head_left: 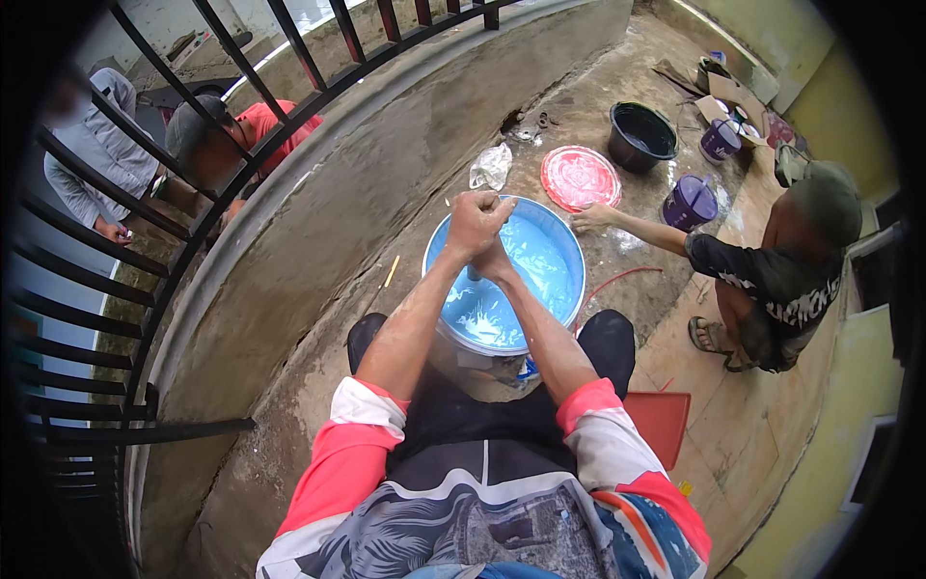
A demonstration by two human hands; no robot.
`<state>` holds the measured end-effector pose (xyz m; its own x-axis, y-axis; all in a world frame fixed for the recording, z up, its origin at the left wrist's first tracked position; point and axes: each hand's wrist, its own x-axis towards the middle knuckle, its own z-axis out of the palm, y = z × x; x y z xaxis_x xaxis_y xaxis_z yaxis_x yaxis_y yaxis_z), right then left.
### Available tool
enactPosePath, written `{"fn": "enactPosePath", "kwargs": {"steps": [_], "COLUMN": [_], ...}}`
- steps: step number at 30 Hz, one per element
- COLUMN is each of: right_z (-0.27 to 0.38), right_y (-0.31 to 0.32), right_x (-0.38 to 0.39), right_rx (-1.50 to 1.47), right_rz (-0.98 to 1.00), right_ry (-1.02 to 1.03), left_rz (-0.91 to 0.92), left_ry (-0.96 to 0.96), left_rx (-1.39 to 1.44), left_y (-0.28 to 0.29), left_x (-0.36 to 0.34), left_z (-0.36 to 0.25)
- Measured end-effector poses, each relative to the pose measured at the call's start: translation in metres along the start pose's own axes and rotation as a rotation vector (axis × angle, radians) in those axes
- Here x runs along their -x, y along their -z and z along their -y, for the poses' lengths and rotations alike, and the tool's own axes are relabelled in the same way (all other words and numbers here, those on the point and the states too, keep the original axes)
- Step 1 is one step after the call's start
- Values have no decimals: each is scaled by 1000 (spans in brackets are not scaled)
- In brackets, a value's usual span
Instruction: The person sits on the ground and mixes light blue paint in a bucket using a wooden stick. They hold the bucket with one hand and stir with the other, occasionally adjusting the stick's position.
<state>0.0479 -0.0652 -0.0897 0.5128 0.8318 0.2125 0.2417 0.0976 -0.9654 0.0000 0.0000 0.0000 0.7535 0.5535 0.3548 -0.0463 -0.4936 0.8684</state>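
A large bucket (580, 265) of light blue paint (521, 253) stands between my knees. Above the paint, my left hand (477, 220) is closed in a fist, stacked over my right hand (493, 259), which is closed too. Both wrap around what looks like a stirring stick (473, 274); only a short grey piece shows below the hands, dipping into the paint. The rest of it is hidden by my fingers and the paint. Pale smears mark my hands and forearms.
A co-worker (772, 261) squats at right, one hand reaching near a paint-smeared red lid (580, 179). Beyond are a black tub (642, 137) and purple pails (690, 203). A red tray (658, 425) lies by my right knee. A low wall (289, 212) with railing curves along the left; two people are beyond it.
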Motion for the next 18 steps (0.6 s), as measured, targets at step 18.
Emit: {"fn": "enactPosePath", "kwargs": {"steps": [18], "right_z": [96], "right_y": [51], "right_x": [-50], "right_rx": [106], "right_rz": [-194], "right_ry": [305], "left_rz": [-76], "left_ry": [-128], "left_rx": [197], "left_y": [22], "left_x": [-58], "left_z": [-107]}}
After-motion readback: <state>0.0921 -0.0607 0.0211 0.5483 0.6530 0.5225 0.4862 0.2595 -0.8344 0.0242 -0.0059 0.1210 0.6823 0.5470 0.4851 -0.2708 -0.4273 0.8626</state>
